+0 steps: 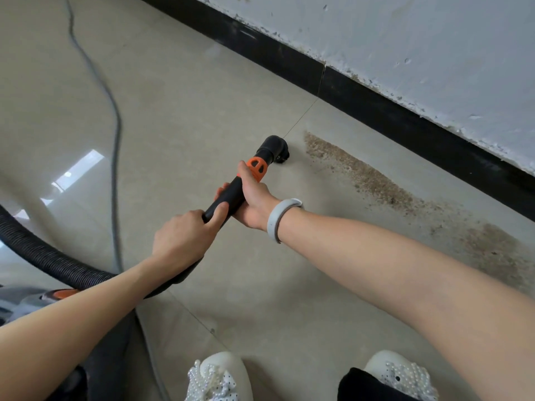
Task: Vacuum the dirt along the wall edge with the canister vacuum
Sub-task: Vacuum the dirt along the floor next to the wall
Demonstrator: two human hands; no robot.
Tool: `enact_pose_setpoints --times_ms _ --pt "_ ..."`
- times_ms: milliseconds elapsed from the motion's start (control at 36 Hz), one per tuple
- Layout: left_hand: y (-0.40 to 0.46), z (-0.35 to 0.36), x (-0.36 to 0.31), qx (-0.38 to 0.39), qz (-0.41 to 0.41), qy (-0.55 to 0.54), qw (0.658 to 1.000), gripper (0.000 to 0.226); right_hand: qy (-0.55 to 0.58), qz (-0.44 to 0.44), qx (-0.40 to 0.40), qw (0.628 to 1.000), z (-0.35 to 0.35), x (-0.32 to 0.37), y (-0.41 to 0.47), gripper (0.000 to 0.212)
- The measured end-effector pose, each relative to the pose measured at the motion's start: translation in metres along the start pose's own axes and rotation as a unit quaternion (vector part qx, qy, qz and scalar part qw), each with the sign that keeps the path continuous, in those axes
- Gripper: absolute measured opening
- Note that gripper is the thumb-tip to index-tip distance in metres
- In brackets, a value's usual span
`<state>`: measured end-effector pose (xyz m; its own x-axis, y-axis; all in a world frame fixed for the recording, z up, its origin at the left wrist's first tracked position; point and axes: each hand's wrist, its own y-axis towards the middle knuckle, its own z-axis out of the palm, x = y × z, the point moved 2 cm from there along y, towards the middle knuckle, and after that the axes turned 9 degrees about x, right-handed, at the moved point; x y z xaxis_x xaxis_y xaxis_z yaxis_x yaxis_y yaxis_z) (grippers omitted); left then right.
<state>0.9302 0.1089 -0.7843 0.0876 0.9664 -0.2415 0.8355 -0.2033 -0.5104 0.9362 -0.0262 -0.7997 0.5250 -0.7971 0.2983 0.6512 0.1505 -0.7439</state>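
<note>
A black vacuum wand (231, 195) with an orange collar ends in a round black nozzle (275, 150) that sits on the beige floor. My right hand (253, 199) grips the wand just behind the orange collar. My left hand (185, 235) grips the wand's rear end, where the ribbed black hose (43, 256) joins it. A band of brown dirt (362, 175) runs along the floor beside the black baseboard (376, 111), starting just right of the nozzle. A part of the grey and orange canister (34, 299) shows at the lower left.
A grey power cord (115, 169) snakes across the floor on the left. A white, chipped wall (434, 53) rises above the baseboard. My two white beaded shoes (217, 377) stand at the bottom edge. A grey band sits on my right wrist.
</note>
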Motion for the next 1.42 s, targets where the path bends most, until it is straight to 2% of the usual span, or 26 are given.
enact_pose_setpoints --times_ms 194,333,417,500,639,722,861,1028,1111,1194,1278,1361,1417 --pt "0.009 -0.013 0.026 0.021 0.031 0.085 0.996 0.067 -0.034 -0.038 -0.065 0.997 0.003 0.01 0.009 0.031" --pt "0.015 -0.028 0.041 -0.009 0.056 0.211 0.976 0.064 -0.049 -0.025 -0.083 0.995 0.008 0.0 0.013 0.032" --pt "0.02 -0.032 0.052 0.003 0.075 0.235 0.969 0.065 -0.07 -0.007 -0.11 0.991 0.006 -0.013 0.014 0.043" --pt "0.024 -0.029 0.056 0.012 0.092 0.246 0.965 0.066 -0.06 -0.004 -0.134 0.989 -0.003 -0.021 0.015 0.04" --pt "0.031 -0.014 0.043 0.018 0.098 0.209 0.973 0.061 -0.084 -0.013 -0.158 0.984 -0.018 -0.008 0.015 0.034" --pt "0.037 -0.008 0.031 0.0 0.082 0.177 0.981 0.059 -0.118 -0.026 -0.173 0.978 -0.02 0.009 0.016 0.034" --pt "0.047 0.003 0.017 -0.021 0.079 0.123 0.989 0.054 -0.175 -0.046 -0.211 0.961 -0.019 0.032 0.024 0.048" --pt "0.058 0.01 0.001 -0.074 0.073 0.082 0.991 0.054 -0.223 -0.075 -0.248 0.94 -0.015 0.054 0.033 0.042" --pt "0.064 0.01 -0.003 -0.107 0.062 0.077 0.989 0.057 -0.226 -0.097 -0.208 0.947 -0.015 0.069 0.045 0.039" --pt "0.072 0.009 -0.004 -0.113 0.049 0.073 0.99 0.057 -0.291 -0.09 -0.216 0.928 -0.008 0.079 0.049 0.04" --pt "0.083 0.005 -0.003 -0.107 0.04 0.066 0.991 0.056 -0.271 -0.064 -0.245 0.929 -0.004 0.08 0.056 0.05" --pt "0.097 -0.002 -0.002 -0.1 0.036 0.05 0.993 0.058 -0.157 -0.093 -0.197 0.963 -0.001 0.078 0.064 0.059" --pt "0.104 -0.006 -0.002 -0.087 0.037 0.036 0.995 0.059 -0.064 -0.097 -0.138 0.984 0.002 0.079 0.069 0.061"
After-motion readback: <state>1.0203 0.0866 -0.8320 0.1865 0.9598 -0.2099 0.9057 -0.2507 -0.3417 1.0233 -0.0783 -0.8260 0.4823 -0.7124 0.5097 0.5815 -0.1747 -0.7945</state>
